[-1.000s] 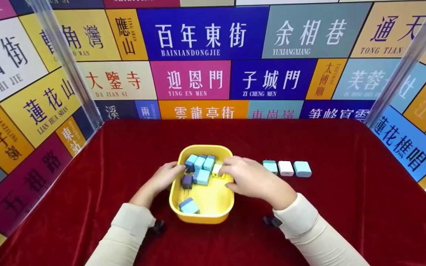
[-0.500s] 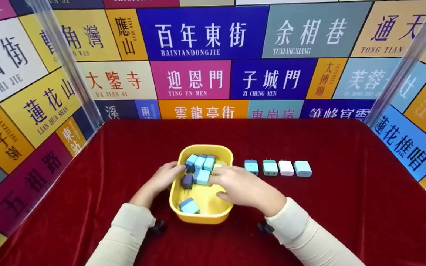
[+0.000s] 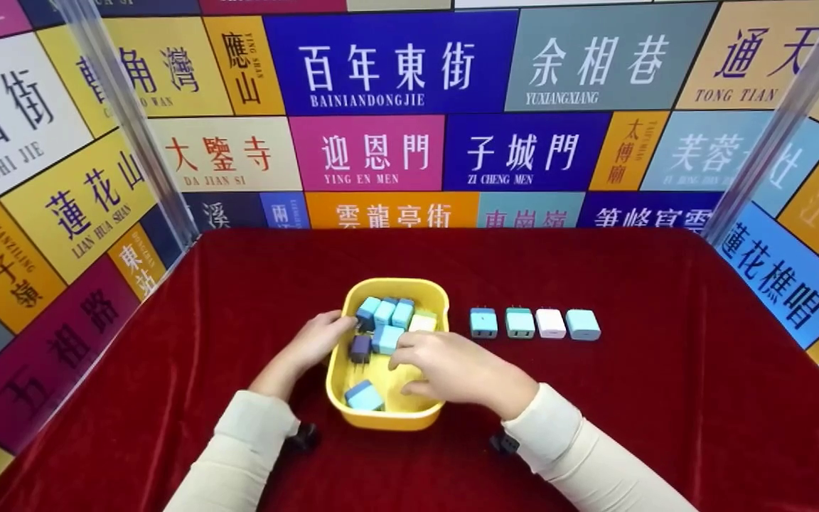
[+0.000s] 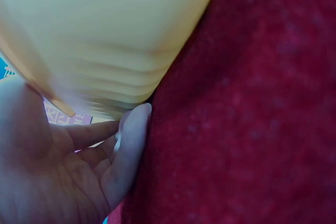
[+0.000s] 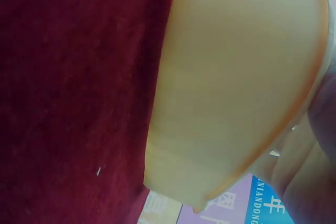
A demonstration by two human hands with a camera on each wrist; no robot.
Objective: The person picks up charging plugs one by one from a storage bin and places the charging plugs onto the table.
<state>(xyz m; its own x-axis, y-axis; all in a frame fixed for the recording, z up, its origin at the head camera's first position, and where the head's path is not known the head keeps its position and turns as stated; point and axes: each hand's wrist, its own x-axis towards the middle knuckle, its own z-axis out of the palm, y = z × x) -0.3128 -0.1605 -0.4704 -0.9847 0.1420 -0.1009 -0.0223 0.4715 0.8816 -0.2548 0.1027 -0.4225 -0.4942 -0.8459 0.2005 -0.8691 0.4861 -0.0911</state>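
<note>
A yellow plastic bin (image 3: 420, 416) holds several charger plugs. Three blue-topped chargers (image 3: 384, 311) stand in its far left corner, with a light blue charger (image 3: 387, 339) and a dark purple charger (image 3: 360, 348) just nearer. Another blue charger (image 3: 363, 398) lies at the near left, and a pale yellow charger (image 3: 422, 321) at the far right. My left hand (image 3: 317, 341) grips the bin's left side at the rim; its fingers lie against the outer wall in the left wrist view. My right hand (image 3: 452, 366) reaches in over the right rim, fingers and thumb apart, holding nothing visible.
Right of the bin, a row of charger plugs stands on the red velvet cloth (image 3: 630, 398): blue (image 3: 483, 323), green (image 3: 520, 323), white (image 3: 550, 323) and light blue (image 3: 583, 325). Sign-covered panels (image 3: 367, 153) enclose the table behind and at the sides.
My right hand has moved left and nearer inside the bin, off the pale yellow charger. The row's blue charger has come out from behind it. My left hand and the bin stay put.
</note>
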